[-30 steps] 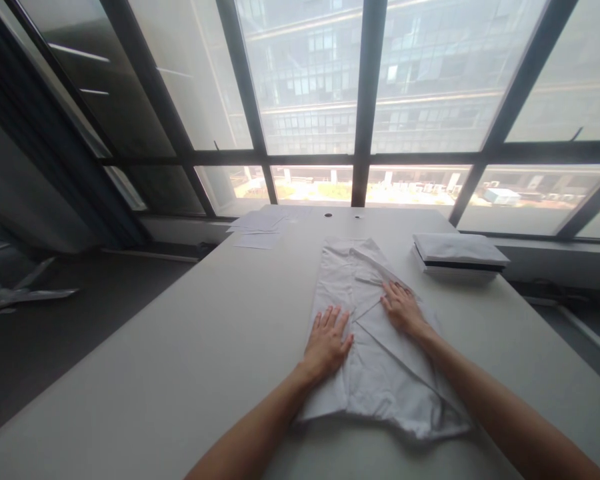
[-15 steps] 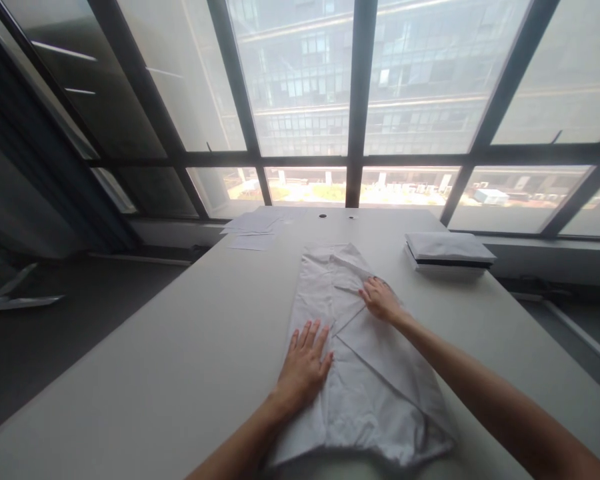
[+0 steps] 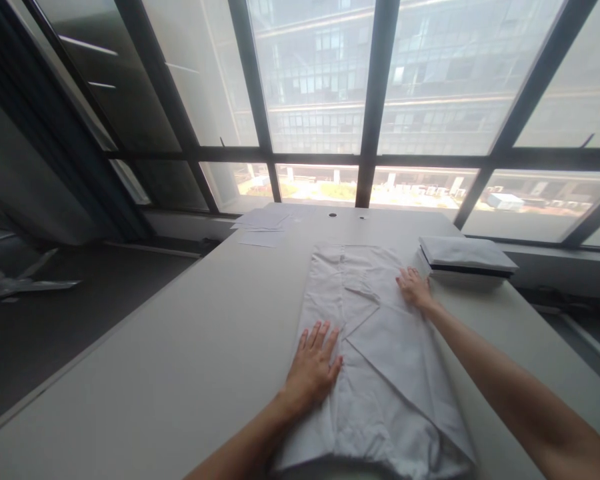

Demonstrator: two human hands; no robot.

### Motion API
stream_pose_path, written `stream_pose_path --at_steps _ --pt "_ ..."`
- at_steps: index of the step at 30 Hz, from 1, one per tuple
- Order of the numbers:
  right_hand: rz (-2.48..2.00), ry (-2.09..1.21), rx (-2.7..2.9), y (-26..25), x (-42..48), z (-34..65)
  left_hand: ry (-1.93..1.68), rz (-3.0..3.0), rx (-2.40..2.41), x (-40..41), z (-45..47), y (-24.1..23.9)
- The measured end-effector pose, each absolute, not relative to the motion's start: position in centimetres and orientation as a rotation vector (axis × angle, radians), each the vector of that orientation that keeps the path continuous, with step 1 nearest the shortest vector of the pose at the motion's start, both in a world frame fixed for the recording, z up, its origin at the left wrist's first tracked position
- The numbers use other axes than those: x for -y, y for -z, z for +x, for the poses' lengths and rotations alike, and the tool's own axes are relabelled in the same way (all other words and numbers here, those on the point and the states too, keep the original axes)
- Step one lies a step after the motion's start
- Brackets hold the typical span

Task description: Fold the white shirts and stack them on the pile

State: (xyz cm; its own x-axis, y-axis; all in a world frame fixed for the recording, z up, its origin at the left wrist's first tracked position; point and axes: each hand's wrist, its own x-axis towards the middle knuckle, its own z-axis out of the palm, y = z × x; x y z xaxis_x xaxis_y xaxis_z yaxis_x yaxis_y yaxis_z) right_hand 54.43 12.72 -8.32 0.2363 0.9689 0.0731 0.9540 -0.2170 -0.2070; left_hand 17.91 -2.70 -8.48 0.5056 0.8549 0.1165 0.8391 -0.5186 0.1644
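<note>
A white cloth garment (image 3: 380,373) lies folded on the table, long side toward me, with creases and overlapping flaps near its middle. My left hand (image 3: 313,367) rests flat on its left part, fingers spread. At the garment's upper right edge is my right hand (image 3: 414,288), fingers stretched out and touching the cloth. The near end of the garment is bunched and wavy close to the table's front.
A stack of white folded items with a dark band (image 3: 467,257) sits on the right side of the white table (image 3: 190,347). Loose paper sheets (image 3: 263,223) lie at the far left corner. Windows (image 3: 320,80) rise behind the table.
My right hand has moved right, from the garment's middle to its right edge. The upper right flap now lies spread out flatter. My left hand stays on the cloth.
</note>
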Motion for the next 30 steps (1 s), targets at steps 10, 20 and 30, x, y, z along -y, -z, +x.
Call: stream_pose_path --at_steps 10,20,30 --pt "-2.069 -0.159 1.93 10.0 -4.2 47.3 -0.23 2.656 -1.465 1.9 17.6 7.8" --pt "-2.023 -0.052 1.976 10.9 -2.0 47.2 -0.282 2.679 -1.408 1.8 18.0 7.1" --pt "-2.051 -0.081 1.983 10.8 -2.1 47.2 -0.387 2.592 -1.363 1.6 18.7 6.7"
